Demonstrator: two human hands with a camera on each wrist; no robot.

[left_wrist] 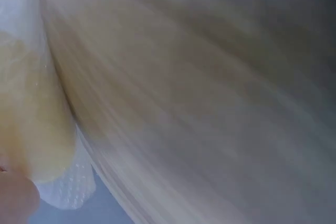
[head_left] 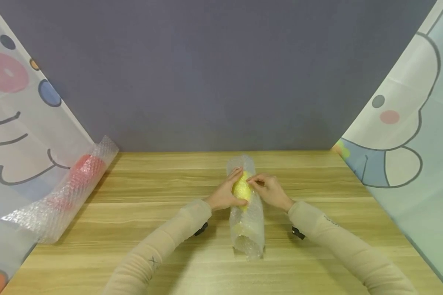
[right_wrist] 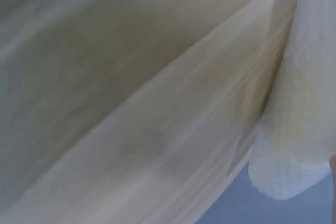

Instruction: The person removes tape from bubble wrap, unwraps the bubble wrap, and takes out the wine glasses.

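Note:
A roll of clear bubble wrap (head_left: 248, 231) lies lengthwise on the table, with a bright yellow thing (head_left: 241, 187) showing through its middle. Its near end gapes open. My left hand (head_left: 224, 193) holds the roll from the left, thumb and fingers spread around the yellow part. From the other side my right hand (head_left: 272, 191) pinches at the top of the wrap with thumb and fingertips. In the left wrist view the wrapped roll (left_wrist: 37, 114) shows yellowish beside a fingertip (left_wrist: 18, 198). The right wrist view has the roll (right_wrist: 299, 124) at its right edge.
Another bubble-wrapped bundle (head_left: 64, 196) with something red inside leans at the table's left edge, against a cartoon-printed panel (head_left: 33, 135). A grey panel (head_left: 221, 78) rises behind the wooden table (head_left: 162, 180). A second printed panel (head_left: 402, 123) stands on the right.

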